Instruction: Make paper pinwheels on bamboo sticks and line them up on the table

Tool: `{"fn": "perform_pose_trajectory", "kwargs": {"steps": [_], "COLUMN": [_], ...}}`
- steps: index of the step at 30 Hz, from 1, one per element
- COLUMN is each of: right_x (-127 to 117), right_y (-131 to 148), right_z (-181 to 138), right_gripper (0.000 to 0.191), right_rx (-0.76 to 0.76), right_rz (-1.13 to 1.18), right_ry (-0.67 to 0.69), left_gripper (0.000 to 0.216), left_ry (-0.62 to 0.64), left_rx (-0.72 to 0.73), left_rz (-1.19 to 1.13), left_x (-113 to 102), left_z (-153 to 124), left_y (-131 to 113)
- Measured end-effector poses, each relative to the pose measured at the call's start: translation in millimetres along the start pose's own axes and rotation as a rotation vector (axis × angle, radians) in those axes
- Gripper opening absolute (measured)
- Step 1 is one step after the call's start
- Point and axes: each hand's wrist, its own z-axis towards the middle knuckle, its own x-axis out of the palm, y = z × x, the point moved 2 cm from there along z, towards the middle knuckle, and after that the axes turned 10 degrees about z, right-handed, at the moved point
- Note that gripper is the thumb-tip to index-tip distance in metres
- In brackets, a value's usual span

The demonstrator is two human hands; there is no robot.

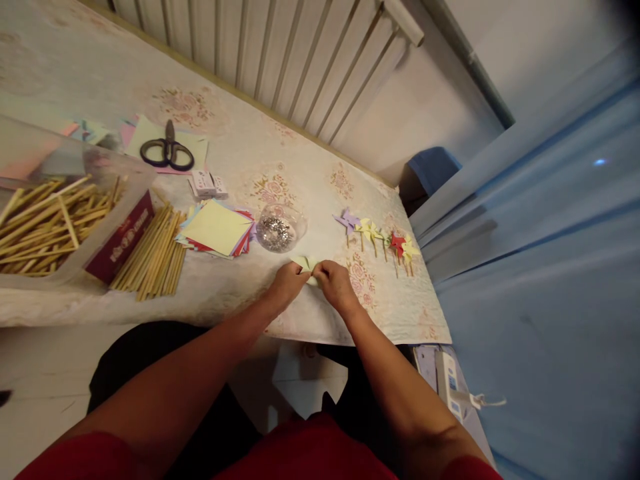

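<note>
Presently, 2 bare hands are engaged with 1 pale yellow-green paper piece (pixel 306 262), just below the centre of the frame, over the floral tablecloth (pixel 305 173).

Step in hand, as judged: shaping the paper by drawing its flaps inward. The next move would call for a firm pinch on the gathered flaps, lest they spring open, yet a touch light enough not to crush them. No stick or pin is visible in either grip, though the fingers could conceal a small item.

Position: the paper lies between the hands and is partly covered by both. The left hand (pixel 286 287) pinches its left side between thumb and fingers. The right hand (pixel 334 283) has its fingertips drawn together at the paper's right side, apparently pinching it; the exact contact is hidden. Neither hand is spread. The fingertips of the 2 hands are very near each other; whether they touch cannot be told.

Surroundings: a clear plastic bowl (pixel 299 220) holding small metallic pins (pixel 275 233) stands just above and left of the paper. Further left are a stack of square paper sheets (pixel 215 227) and a bundle of thin sticks (pixel 153 257). Scissors (pixel 170 150) rest in the upper left. Right of centre, at least 4 paper pinwheels (pixel 369 230) on sticks lie in a row, well apart from the bowl.
</note>
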Motion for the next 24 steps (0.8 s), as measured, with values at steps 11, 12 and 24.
{"fn": "perform_pose_trajectory", "kwargs": {"steps": [11, 12, 24], "right_x": [-6, -8, -5], "right_y": [2, 3, -5], "right_z": [4, 5, 3], "right_gripper": [0.015, 0.016, 0.016], "right_rx": [-0.085, -0.074, 0.130], "right_rz": [-0.070, -0.061, 0.100], "right_ry": [0.077, 0.086, 0.036], "left_gripper": [0.010, 0.011, 0.014], "left_ry": [0.000, 0.002, 0.084], "left_rx": [-0.008, -0.004, 0.039], "left_rz": [-0.026, -0.032, -0.095], "left_x": [-1, -1, 0], "left_z": [-1, -1, -3], "left_y": [-2, -2, -3]}}
